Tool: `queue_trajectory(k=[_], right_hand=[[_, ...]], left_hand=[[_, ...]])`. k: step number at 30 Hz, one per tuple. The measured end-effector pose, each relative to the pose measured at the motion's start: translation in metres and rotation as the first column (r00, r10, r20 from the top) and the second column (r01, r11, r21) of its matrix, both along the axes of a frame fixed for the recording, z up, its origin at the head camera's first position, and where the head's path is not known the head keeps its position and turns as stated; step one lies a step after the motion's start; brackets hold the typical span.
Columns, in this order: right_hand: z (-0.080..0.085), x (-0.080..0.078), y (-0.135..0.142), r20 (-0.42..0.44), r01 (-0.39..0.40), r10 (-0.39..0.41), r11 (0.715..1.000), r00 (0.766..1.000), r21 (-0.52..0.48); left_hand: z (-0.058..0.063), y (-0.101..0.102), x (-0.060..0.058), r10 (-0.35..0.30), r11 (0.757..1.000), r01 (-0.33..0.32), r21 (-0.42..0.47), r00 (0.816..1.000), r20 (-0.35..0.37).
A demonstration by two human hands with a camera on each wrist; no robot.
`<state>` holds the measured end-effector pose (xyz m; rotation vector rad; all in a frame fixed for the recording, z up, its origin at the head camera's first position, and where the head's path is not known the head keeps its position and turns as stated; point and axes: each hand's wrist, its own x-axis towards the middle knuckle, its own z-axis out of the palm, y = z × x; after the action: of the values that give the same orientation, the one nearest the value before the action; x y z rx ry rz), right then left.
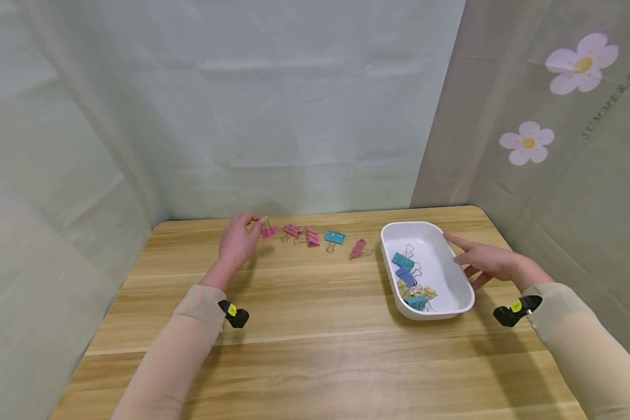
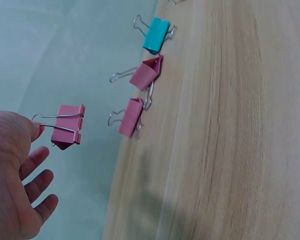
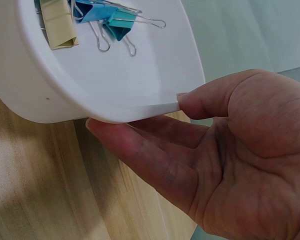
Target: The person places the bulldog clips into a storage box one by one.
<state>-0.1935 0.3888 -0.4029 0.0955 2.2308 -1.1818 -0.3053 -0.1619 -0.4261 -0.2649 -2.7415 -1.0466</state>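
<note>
My left hand (image 1: 237, 242) pinches a pink binder clip (image 2: 67, 125) by its wire handle, thumb and fingertip at the wire, the other fingers loosely spread. To the right of this hand lie two more pink binder clips, a teal binder clip (image 1: 334, 237) and another pink binder clip (image 1: 357, 249) nearest the tray. My right hand (image 1: 490, 261) holds the white tray (image 1: 446, 286) at its right side. In the right wrist view the thumb lies on the rim and the fingers (image 3: 155, 162) reach under it. Teal, blue and yellow binder clips (image 3: 60, 25) lie inside the tray.
The wooden table (image 1: 304, 338) has its back edge close against a pale curtain (image 1: 294, 116). More curtain hangs along both sides, with white flowers (image 1: 527, 143) printed on the right. A black wrist camera (image 1: 234, 315) sits on each sleeve.
</note>
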Motion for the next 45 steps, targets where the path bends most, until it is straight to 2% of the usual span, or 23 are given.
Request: queue_trajectory(k=[18, 28, 45], right_hand=[[0.001, 0.002, 0.0, 0.002, -0.002, 0.002, 1.0, 1.0, -0.002], [0.0, 0.003, -0.002, -0.004, -0.004, 0.004, 1.0, 1.0, -0.014], [-0.003, 0.001, 0.0, -0.006, 0.0, 0.0, 1.0, 1.0, -0.016]], left_hand=[[0.019, 0.004, 0.018, -0.035, 0.999, 0.036, 0.026, 0.997, -0.066], [0.036, 0.014, 0.032, -0.068, 0.997, 0.072, 0.033, 0.99, -0.121], [0.044, 0.033, 0.043, -0.121, 0.99, 0.133, 0.045, 0.972, -0.199]])
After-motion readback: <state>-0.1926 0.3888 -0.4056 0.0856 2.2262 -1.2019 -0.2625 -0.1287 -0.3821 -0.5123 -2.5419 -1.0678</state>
